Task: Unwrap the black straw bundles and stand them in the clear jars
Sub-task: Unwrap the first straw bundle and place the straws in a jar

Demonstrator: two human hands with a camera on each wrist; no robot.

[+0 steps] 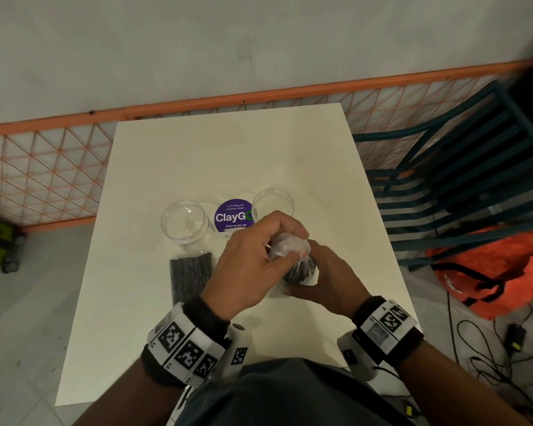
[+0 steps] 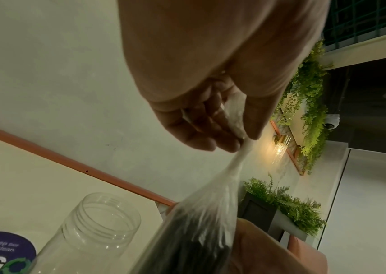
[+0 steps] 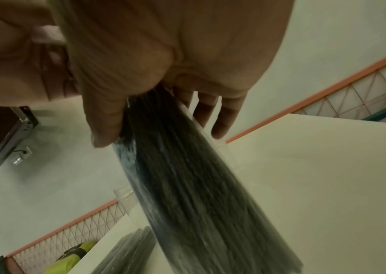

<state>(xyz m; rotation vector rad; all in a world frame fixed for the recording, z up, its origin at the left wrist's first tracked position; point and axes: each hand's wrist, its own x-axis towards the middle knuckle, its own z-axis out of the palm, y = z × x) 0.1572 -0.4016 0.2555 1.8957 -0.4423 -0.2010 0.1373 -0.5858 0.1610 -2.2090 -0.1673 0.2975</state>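
over the table (image 1: 197, 155), both hands pinch the wrapped straw bundle (image 1: 299, 265).

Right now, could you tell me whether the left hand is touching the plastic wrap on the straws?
Touching: the left wrist view shows the left hand pinching the twisted wrap between its fingertips.

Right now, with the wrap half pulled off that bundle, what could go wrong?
1. The left hand pulls the twisted plastic wrap upward while the right hand grips the straw bundle; a sudden release could scatter straws.
2. Both empty clear jars stand close behind the hands; a jerk may topple them.
3. The second bundle lies beside the left wrist and could get swept aside.
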